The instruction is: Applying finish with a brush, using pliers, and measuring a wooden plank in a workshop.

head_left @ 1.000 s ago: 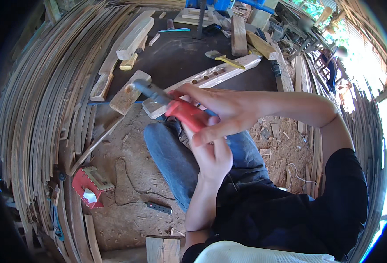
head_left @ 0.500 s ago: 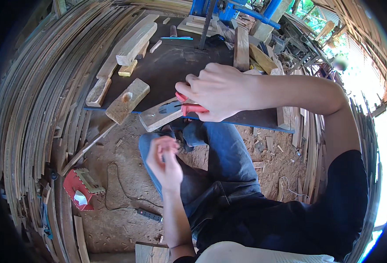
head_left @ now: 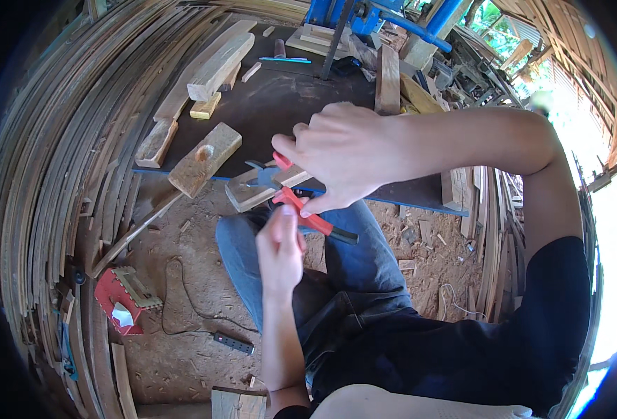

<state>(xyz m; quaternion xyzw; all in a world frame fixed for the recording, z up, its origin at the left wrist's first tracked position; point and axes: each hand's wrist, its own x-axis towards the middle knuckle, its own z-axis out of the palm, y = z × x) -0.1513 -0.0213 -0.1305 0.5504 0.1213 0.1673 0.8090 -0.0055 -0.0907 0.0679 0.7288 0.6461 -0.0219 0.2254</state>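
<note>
Right hand [head_left: 347, 157] is closed over the head of one red-handled clamp tool with a black tip [head_left: 308, 216], pinning a short pale wooden block [head_left: 252, 190] at the front edge of the dark worktable [head_left: 287, 105], over the knees, so it stays steady. Left hand [head_left: 280, 248] rises under the handle, fingers loosely curled; can't tell if it grips. Two more loose wooden blocks on the table at left: [head_left: 203, 159], [head_left: 157, 142].

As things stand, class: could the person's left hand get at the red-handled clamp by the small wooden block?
Probably yes. The left hand is raised just below the red-handled clamp, nothing lies between them, and the right hand covers only its top.
</note>
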